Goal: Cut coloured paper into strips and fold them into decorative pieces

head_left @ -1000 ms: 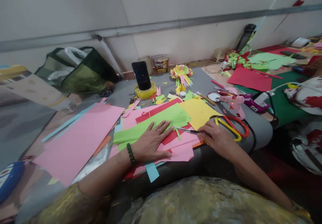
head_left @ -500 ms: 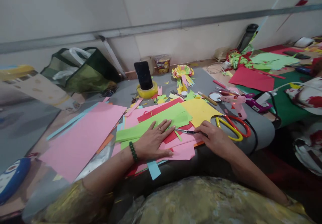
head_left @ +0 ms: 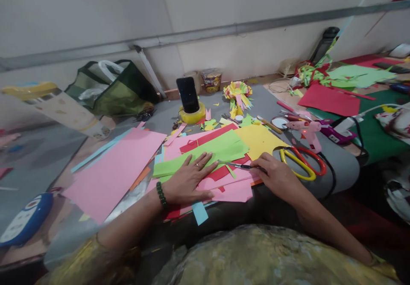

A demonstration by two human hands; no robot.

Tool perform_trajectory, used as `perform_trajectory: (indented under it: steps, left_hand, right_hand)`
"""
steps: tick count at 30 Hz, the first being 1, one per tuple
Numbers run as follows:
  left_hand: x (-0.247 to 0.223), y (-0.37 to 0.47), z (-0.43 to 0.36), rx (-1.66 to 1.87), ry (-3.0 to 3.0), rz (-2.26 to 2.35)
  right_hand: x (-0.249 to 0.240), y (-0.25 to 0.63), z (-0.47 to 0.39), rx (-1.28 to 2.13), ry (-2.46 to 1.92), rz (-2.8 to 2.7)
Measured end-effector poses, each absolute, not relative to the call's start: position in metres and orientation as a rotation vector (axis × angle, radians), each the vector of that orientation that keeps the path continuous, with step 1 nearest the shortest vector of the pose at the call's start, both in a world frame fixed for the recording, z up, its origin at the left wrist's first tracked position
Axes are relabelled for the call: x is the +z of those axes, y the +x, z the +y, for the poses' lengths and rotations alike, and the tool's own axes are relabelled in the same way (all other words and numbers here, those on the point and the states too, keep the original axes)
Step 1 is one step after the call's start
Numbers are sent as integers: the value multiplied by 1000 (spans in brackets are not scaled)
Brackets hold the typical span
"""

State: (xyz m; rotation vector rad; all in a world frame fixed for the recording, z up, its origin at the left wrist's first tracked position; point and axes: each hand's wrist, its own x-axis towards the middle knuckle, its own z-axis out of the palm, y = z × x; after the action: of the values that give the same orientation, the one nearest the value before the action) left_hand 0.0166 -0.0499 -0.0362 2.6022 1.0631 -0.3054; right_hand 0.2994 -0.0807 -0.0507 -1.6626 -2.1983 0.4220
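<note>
My left hand [head_left: 188, 178] lies flat, fingers spread, on a long green paper strip [head_left: 205, 152] that tops a stack of pink, red and yellow sheets. My right hand [head_left: 276, 176] grips a small pair of scissors [head_left: 238, 165] whose thin blades point left toward the green strip, close to my left fingertips. A green bead bracelet is on my left wrist. A large pink sheet [head_left: 118, 170] lies to the left of the stack.
Large yellow and red scissors [head_left: 303, 163] and a pink glue gun [head_left: 306, 129] lie right of my right hand. A phone [head_left: 187, 95] stands in a yellow tape roll behind the papers, near a paper flower [head_left: 238, 93]. A green bag [head_left: 112, 88] sits back left.
Both hands stay in place on the papers. The view has shifted a little to the left, so everything sits slightly further right in the picture.
</note>
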Motion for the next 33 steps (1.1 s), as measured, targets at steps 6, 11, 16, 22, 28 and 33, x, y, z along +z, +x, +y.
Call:
perform_trajectory:
  steps: [6, 11, 16, 22, 28, 33]
  left_hand:
    - [-41, 18, -50, -249, 2611, 1064]
    - [-43, 17, -50, -217, 2613, 1066]
    - [-44, 16, -51, -211, 2622, 1064]
    - [-44, 19, -51, -236, 2627, 1068]
    - [-36, 9, -48, -170, 2555, 1043]
    - [-33, -5, -52, -180, 2532, 1085]
  right_hand:
    - [-51, 297, -84, 403, -1644, -2224]
    - [-50, 295, -83, 416, -1628, -2251]
    - [-48, 289, -83, 401, -1636, -2279]
    - [-42, 275, -81, 423, -1702, -2301]
    - [-41, 271, -77, 512, -1704, -2284]
    - [-45, 273, -76, 470, -1657, -2264]
